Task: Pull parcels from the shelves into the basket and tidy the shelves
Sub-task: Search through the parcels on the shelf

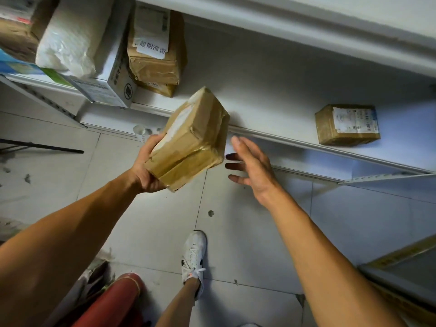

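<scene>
My left hand (147, 168) grips a brown taped cardboard parcel (192, 140) by its lower left end and holds it tilted in the air, in front of the white shelf's front edge (271, 138). Just to the parcel's right, my right hand (251, 167) hangs with its fingers spread and straight, holding nothing. A second small brown parcel with a white label (346, 125) lies alone on the right part of the shelf. Stacked brown parcels (154, 55) stand at the shelf's left. No basket is in view.
A white box (113, 74) and a white plastic-wrapped bundle (70, 38) crowd the shelf's left end. A lower shelf (389, 175) juts out at the right. Below are grey floor tiles, my white shoe (194, 253) and a red object (118, 300).
</scene>
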A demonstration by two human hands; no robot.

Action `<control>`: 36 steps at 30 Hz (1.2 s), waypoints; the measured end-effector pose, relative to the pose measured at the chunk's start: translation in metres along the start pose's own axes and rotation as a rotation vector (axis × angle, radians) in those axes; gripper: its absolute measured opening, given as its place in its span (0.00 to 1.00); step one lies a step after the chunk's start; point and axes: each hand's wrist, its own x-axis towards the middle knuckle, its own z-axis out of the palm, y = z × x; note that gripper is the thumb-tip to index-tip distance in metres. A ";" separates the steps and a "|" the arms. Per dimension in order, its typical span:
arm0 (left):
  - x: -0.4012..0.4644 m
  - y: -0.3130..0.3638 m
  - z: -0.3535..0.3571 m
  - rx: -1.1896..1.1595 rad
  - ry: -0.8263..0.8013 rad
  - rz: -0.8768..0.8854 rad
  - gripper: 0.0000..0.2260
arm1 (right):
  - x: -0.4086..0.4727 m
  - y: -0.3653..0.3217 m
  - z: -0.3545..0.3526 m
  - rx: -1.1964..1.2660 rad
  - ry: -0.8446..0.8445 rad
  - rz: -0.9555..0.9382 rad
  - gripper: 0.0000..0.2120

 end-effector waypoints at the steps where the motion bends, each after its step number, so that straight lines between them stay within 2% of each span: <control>1: 0.001 0.002 0.008 0.064 0.049 0.074 0.27 | -0.001 -0.002 0.001 -0.065 -0.041 0.036 0.45; 3: 0.003 0.009 0.023 0.242 0.026 0.176 0.25 | -0.001 -0.005 0.003 -0.132 -0.122 0.142 0.47; 4: 0.004 0.012 0.030 0.343 0.017 0.205 0.26 | -0.001 -0.008 0.006 -0.148 -0.163 0.199 0.44; 6: 0.013 0.020 0.041 0.523 0.021 0.225 0.26 | 0.002 -0.006 0.009 -0.075 -0.178 0.256 0.31; 8: 0.016 0.031 0.050 0.668 0.057 0.279 0.26 | 0.011 -0.002 0.014 0.113 -0.107 0.193 0.16; 10: 0.021 0.041 0.061 0.760 0.123 0.346 0.25 | 0.025 0.001 0.017 0.311 -0.012 0.101 0.13; 12: 0.025 0.050 0.068 0.746 0.249 0.463 0.23 | 0.044 -0.006 0.020 0.390 0.100 0.042 0.16; 15: 0.029 0.060 0.068 0.602 0.584 0.674 0.37 | 0.071 -0.024 0.022 0.446 0.254 0.043 0.18; 17: 0.031 0.065 0.062 0.659 0.786 0.805 0.45 | 0.085 -0.035 0.021 0.555 0.367 0.069 0.12; 19: 0.035 0.074 0.056 0.716 0.881 0.911 0.50 | 0.096 -0.043 0.017 0.689 0.510 0.062 0.10; 20: 0.036 0.079 0.054 0.743 0.895 0.958 0.52 | 0.101 -0.045 0.015 0.756 0.528 0.039 0.10; 23: 0.039 0.096 0.056 0.812 0.922 1.038 0.58 | 0.111 -0.039 0.014 0.859 0.408 -0.029 0.25; 25: 0.041 0.108 0.064 0.817 0.954 1.053 0.61 | 0.106 -0.030 0.018 0.831 0.365 0.013 0.32; 26: 0.043 0.115 0.069 0.810 0.968 1.053 0.62 | 0.101 -0.025 0.021 0.813 0.349 0.058 0.29; 28: 0.046 0.128 0.078 0.802 0.986 1.053 0.62 | 0.089 -0.014 0.030 0.724 0.296 0.144 0.11; 29: 0.047 0.133 0.081 0.807 0.992 1.050 0.60 | 0.082 -0.007 0.035 0.674 0.268 0.171 0.07; 30: 0.048 0.138 0.083 0.814 0.999 1.045 0.58 | 0.078 0.001 0.039 0.620 0.251 0.187 0.10; 33: 0.048 0.143 0.079 0.759 1.006 1.054 0.55 | 0.072 0.018 0.044 0.465 0.192 0.169 0.26; 36: 0.039 0.129 0.072 0.673 0.971 1.094 0.54 | 0.068 0.015 0.044 0.305 0.105 0.107 0.26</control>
